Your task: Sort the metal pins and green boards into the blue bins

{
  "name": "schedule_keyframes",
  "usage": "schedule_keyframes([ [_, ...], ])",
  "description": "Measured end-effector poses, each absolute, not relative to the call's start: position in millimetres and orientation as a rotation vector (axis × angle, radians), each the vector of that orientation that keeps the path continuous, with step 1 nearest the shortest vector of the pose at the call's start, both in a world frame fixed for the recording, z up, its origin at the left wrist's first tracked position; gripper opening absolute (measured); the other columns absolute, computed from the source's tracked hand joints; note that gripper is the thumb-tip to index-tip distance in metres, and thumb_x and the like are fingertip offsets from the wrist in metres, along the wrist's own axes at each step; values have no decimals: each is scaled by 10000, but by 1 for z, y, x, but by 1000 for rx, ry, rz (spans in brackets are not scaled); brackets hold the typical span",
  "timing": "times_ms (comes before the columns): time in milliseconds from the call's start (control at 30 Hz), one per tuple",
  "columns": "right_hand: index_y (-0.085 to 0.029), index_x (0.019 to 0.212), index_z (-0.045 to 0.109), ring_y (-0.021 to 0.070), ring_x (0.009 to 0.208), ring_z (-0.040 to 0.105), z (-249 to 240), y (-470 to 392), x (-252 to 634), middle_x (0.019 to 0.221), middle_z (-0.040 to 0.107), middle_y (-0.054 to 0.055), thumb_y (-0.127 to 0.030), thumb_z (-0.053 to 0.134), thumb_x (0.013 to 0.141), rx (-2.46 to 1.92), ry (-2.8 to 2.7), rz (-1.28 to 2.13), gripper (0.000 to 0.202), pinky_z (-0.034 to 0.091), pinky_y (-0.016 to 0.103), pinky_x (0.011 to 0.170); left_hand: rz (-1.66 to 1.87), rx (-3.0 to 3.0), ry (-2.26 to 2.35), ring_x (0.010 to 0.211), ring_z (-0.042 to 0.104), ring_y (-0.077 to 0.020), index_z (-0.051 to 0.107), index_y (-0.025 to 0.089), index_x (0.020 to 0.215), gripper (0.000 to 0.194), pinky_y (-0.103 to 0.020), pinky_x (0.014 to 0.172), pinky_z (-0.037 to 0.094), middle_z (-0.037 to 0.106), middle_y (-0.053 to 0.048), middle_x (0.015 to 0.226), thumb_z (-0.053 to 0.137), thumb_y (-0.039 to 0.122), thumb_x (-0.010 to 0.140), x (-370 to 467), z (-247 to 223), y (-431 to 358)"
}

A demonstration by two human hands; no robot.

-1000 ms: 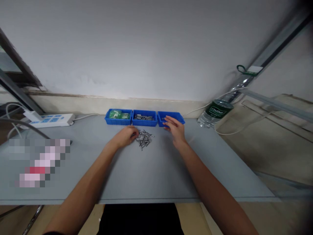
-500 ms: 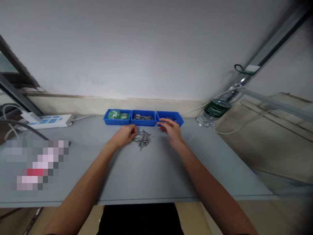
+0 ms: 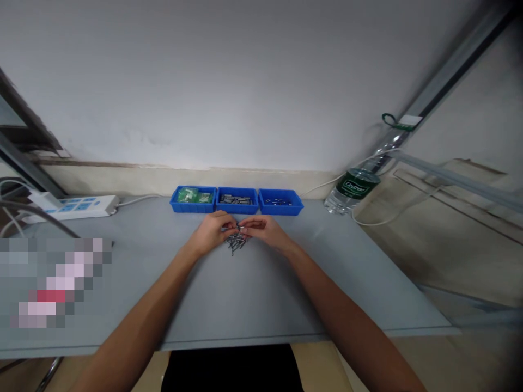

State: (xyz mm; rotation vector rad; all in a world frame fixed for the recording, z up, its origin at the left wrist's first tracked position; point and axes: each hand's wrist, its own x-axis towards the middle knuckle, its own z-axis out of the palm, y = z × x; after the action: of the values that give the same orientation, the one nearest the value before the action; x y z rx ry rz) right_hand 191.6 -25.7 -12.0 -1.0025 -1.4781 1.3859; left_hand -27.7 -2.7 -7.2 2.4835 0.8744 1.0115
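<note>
A heap of long thin metal screws (image 3: 236, 242) lies on the grey table, partly covered by my hands. Just over the heap, my left hand (image 3: 214, 231) is closed in a pinch, with a slim metal screw (image 3: 239, 227) showing at its fingertips. My right hand (image 3: 267, 231) reaches in from the other side, its thumb and fingers pinched at the same screw. The fingertips of both hands nearly meet, so the exact grip is hard to make out. Behind them stands the middle blue bin (image 3: 237, 209), holding short grey metal pieces.
The left blue bin (image 3: 192, 208) holds small green packets; the right blue bin (image 3: 281, 210) has a few thin metal pieces. A white power strip (image 3: 87, 207) lies far left, near a blurred-out item (image 3: 61, 283). A large water bottle (image 3: 352, 190) stands back right beside a white cable.
My right hand has come away from the right bin, moving left and nearer to meet my left hand over the heap. The view has shifted slightly.
</note>
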Motion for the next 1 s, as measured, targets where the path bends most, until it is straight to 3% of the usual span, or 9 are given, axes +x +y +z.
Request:
schedule_keyframes([
  [133,-218,884,814,160,671,696,-13,-25,189,770,781,32,-419,887,658,-1016,-1394,1404,311,585,344,750,991,2514,913,774,640,-174,700,186,860,70,-288,717,521,682,-30,818,759,221,869,-29,-11,1],
  [267,-226,859,813,160,670,681,-13,-17,196,805,788,50,-397,864,650,-1098,-1254,1271,274,566,319,691,878,2544,1078,912,676,-233,731,167,1056,180,-370,838,561,732,-107,1029,692,168,879,-40,-18,10],
  [400,-245,999,802,211,856,732,-12,-8,214,1103,793,88,-382,795,692,-1164,-981,1002,336,580,330,710,771,2562,1089,1070,678,-288,749,177,1120,228,-443,985,541,741,-135,1125,652,226,920,-46,-27,17],
  [500,-260,1051,776,247,977,749,-14,-4,228,1267,743,83,-324,775,671,-1193,-875,926,385,600,347,742,756,2566,1111,1061,682,-291,759,182,1063,192,-438,983,542,748,-130,1091,651,206,906,-43,-31,16],
  [800,-244,962,755,229,882,748,-14,-6,225,1149,763,85,-339,750,670,-1216,-892,982,307,562,337,705,746,2508,1172,820,685,-210,731,178,1076,321,-320,792,541,749,-83,943,557,54,837,-38,-31,12],
  [1000,-236,904,759,190,771,706,-12,-10,217,1025,779,71,-345,752,652,-1224,-899,1019,274,536,321,673,746,2486,1187,744,652,-207,703,163,1059,318,-326,742,523,713,-76,865,547,17,822,-42,-30,15],
])
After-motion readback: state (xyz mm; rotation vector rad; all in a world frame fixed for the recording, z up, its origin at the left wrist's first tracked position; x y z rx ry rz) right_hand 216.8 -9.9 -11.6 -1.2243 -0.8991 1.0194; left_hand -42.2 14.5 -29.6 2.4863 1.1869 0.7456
